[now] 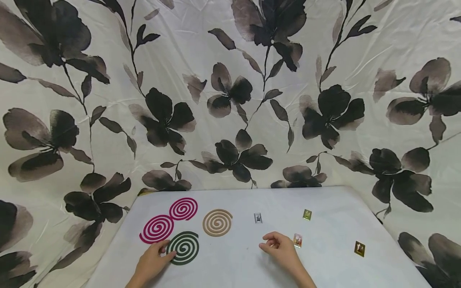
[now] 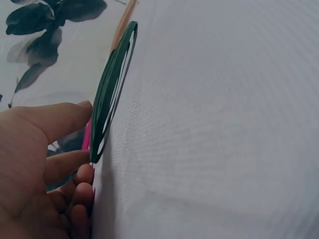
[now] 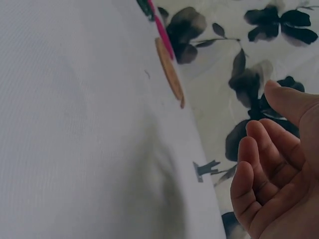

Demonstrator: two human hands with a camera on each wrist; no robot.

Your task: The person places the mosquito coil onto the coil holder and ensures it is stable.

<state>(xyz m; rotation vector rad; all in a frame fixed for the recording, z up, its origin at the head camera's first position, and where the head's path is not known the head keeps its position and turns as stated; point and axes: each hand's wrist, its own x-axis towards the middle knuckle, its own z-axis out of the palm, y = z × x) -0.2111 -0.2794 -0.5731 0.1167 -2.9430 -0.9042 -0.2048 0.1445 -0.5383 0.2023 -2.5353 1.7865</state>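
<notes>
My left hand point(image 1: 152, 261) is at the near left edge of a dark green spiral mosquito coil point(image 1: 184, 248), pinching its rim between thumb and fingers. In the left wrist view the green coil point(image 2: 105, 94) appears edge-on beside the thumb. Two magenta coils point(image 1: 157, 229) lie touching each other just behind that hand, and a tan coil point(image 1: 217, 223) lies to their right. Over the table's right half, my right hand point(image 1: 282, 250) hovers with loosely bent fingers, holding nothing. Close beside it lies a small red-and-white picture card point(image 1: 297, 240).
A silver card point(image 1: 258, 218), a yellow-gold card point(image 1: 307, 215) and a dark gold card point(image 1: 359, 249) lie spread over the white tabletop point(image 1: 237, 264). Behind the table's far edge hangs a floral cloth point(image 1: 201, 172).
</notes>
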